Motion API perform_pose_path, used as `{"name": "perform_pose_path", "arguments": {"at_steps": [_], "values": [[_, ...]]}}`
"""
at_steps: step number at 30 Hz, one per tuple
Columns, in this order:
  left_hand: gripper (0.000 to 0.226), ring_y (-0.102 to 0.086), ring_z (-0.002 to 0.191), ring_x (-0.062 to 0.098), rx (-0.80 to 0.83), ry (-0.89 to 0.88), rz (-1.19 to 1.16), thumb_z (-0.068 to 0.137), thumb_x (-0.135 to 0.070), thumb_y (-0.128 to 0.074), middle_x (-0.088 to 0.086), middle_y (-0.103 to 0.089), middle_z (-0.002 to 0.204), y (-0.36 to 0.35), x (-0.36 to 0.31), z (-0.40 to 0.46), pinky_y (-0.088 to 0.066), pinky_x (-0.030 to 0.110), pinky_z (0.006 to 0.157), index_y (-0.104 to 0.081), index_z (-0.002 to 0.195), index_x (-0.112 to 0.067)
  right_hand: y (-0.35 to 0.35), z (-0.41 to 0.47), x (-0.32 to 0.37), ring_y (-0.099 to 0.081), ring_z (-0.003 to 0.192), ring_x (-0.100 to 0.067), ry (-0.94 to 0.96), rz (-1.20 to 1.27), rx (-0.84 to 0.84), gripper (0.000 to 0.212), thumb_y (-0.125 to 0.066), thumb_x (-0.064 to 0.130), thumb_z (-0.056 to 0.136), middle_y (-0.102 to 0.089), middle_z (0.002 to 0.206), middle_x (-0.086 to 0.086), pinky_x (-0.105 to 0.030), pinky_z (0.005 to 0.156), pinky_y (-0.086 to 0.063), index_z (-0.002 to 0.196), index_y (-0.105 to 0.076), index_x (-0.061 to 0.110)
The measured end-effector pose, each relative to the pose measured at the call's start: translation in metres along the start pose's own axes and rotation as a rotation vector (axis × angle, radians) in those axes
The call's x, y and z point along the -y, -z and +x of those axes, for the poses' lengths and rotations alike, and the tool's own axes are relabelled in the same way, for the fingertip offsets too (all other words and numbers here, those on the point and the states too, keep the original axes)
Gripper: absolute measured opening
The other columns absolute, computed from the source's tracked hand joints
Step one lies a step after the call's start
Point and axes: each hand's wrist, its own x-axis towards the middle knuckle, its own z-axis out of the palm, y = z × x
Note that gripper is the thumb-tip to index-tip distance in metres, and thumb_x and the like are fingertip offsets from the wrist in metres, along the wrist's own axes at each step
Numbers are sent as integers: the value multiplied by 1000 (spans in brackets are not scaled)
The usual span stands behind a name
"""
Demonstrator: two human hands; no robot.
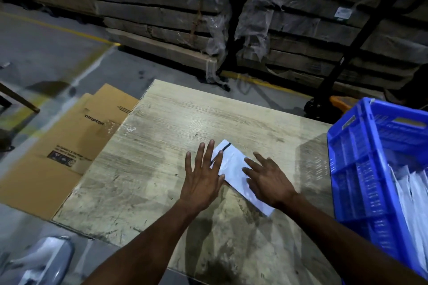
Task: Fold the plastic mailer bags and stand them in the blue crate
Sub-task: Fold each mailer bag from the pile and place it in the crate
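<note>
- A white plastic mailer bag (234, 166), folded into a narrow strip, lies flat on a scuffed, pale wood-grain table (162, 141), running slantwise from far-left to near-right.
- A thin black line crosses the bag's far end, just beyond the left fingertips.
- The left hand (203, 178) lies flat with fingers (209, 152) straight and spread wide; its index finger and thumb rest on the bag's left edge, the others on the table.
- The right hand (268, 180) presses flat on the bag's nearer half, fingers straight and slightly apart, gripping nothing.
- A blue crate (361, 169) sits well right of the right fingers, with white folded bags (412, 194) standing inside.
- Flattened cardboard boxes (69, 146) lie on the floor far left of the left fingers.
</note>
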Motion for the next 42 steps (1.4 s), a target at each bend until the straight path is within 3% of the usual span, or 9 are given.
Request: {"name": "perform_pose_path", "arguments": {"at_steps": [2, 5, 9, 11, 18, 23, 33, 39, 42], "values": [[62, -20, 156, 37, 48, -30, 10, 104, -43, -31, 18, -23, 168, -8, -1, -3, -22, 66, 118, -40, 156, -12, -19, 3, 8, -58, 127, -35, -50, 3, 57, 45, -42, 40, 93, -63, 136, -9, -54, 102, -45, 120, -69, 17], [57, -37, 150, 34, 74, -113, -17, 104, -38, -30, 17, -45, 157, -18, -1, 0, -23, 61, 118, -53, 146, -6, -40, 6, 23, -56, 131, -33, -72, 41, 155, 57, -37, 40, 93, -59, 140, -17, -60, 108, -24, 132, -64, 7], [49, -65, 121, 34, 43, -186, -233, 102, -26, -37, 19, -68, 128, -28, -9, 9, -47, 44, 108, -65, 129, 4, -52, -2, 33, -45, 141, -31, 84, 181, -13, 63, -42, 30, 86, -52, 148, -15, -60, 111, -22, 140, -54, 0], [44, -69, 112, 33, 10, -162, -321, 101, -21, -40, 19, -70, 122, -35, -14, 9, -43, 39, 105, -64, 126, 4, -57, -6, 39, -40, 145, -29, 36, 290, -90, 60, -42, 27, 92, -47, 152, -13, -57, 116, -18, 146, -47, 1], [58, -28, 154, 24, 105, -135, -179, 105, -36, -36, 3, -34, 166, -46, -11, -13, -23, 46, 123, -40, 157, -12, -66, -6, 42, -26, 152, -17, -160, 221, -82, 58, -28, 45, 107, -34, 162, -1, -53, 121, -20, 155, -38, 13], [61, -14, 158, 26, 172, -129, -165, 103, -42, -39, -1, -24, 169, -45, -10, -15, -23, 50, 124, -37, 159, -17, -68, -21, 17, -4, 156, -18, -226, 199, 52, 72, -23, 66, 102, -13, 169, 2, -49, 125, -8, 161, -19, 24], [65, -10, 158, 33, 234, -109, -121, 102, -47, -41, -1, -18, 171, -43, -7, -17, -23, 60, 121, -33, 161, -21, -68, -36, -2, 6, 156, -24, -346, 238, 80, 87, -24, 79, 93, -1, 170, -3, -47, 125, -8, 162, -14, 26], [65, -6, 157, 41, 241, -30, -112, 102, -54, -38, -1, -14, 172, -41, -6, -26, -17, 58, 124, -28, 162, -31, -71, -53, -5, 13, 155, -22, -439, 204, 100, 79, -11, 72, 99, 12, 169, -4, -57, 123, -6, 162, 0, 27], [65, -4, 157, 42, 259, -37, -103, 102, -55, -37, -1, -11, 173, -42, -4, -24, -15, 58, 124, -25, 163, -34, -59, -51, 5, 5, 156, -31, -427, 114, 46, 72, -17, 59, 103, 2, 169, -10, -63, 121, -2, 162, -9, 18]]}}
